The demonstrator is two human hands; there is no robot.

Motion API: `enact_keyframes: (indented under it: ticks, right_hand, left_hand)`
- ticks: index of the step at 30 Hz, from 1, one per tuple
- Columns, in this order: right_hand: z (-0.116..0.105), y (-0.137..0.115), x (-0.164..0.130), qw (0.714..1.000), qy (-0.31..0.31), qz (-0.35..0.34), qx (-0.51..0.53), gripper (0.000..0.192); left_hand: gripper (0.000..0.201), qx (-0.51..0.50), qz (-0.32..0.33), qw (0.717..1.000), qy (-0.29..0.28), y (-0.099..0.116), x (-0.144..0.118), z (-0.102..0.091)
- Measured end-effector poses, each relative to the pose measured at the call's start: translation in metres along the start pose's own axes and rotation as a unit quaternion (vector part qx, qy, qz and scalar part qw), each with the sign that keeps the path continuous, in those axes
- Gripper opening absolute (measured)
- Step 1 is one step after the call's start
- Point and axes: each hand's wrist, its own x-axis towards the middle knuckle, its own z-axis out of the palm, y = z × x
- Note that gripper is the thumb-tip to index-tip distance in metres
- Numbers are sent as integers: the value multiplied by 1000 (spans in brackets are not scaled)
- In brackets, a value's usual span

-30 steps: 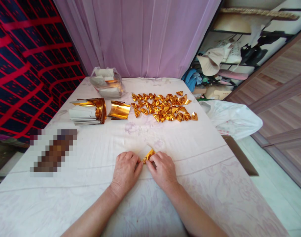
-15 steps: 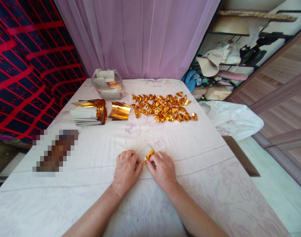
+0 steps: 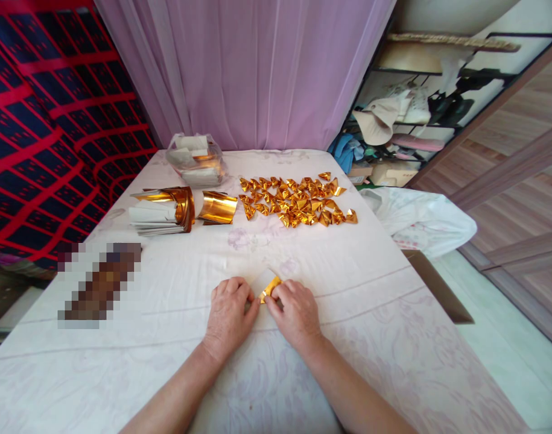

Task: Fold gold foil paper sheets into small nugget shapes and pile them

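A sheet of gold foil paper (image 3: 271, 287), white on its back, lies on the tablecloth with one edge folded over to the gold side. My left hand (image 3: 228, 308) has its fingers curled at the sheet's left edge, thumb and fingertips pressed on it. From the other side, my right hand (image 3: 297, 308) pinches the gold fold between thumb and fingers. Parts of the paper are hidden under both hands. Farther back, several folded gold foil pieces (image 3: 303, 205) lie in loose rows. To their left rest a few flat gold sheets (image 3: 218, 208) and a thick curled stack of foil paper (image 3: 160, 212).
A clear plastic bag (image 3: 196, 161) with more paper stands at the table's back left. A blurred-out object (image 3: 101, 286) lies at the left edge. Beyond the right edge are a white plastic bag (image 3: 429, 220) and a shelf rack with a cap (image 3: 377, 123). A purple curtain (image 3: 253, 72) hangs behind.
The whole view has shifted slightly. Both hands stay at the foil paper in nearly the same pose, the right thumb a little farther along the fold.
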Motion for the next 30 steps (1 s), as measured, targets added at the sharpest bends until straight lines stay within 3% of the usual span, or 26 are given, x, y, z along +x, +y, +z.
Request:
enact_keyframes:
  ticks: [10,30]
  right_hand:
    - [0,2,-1,1000,-5,-1,24,12]
    - [-5,8,3,997,-34,-14,63,11]
  left_hand:
    - [4,-37,-11,999,-8,-3,1,0]
    - [26,-49,11,999,-20,-5,1,-2]
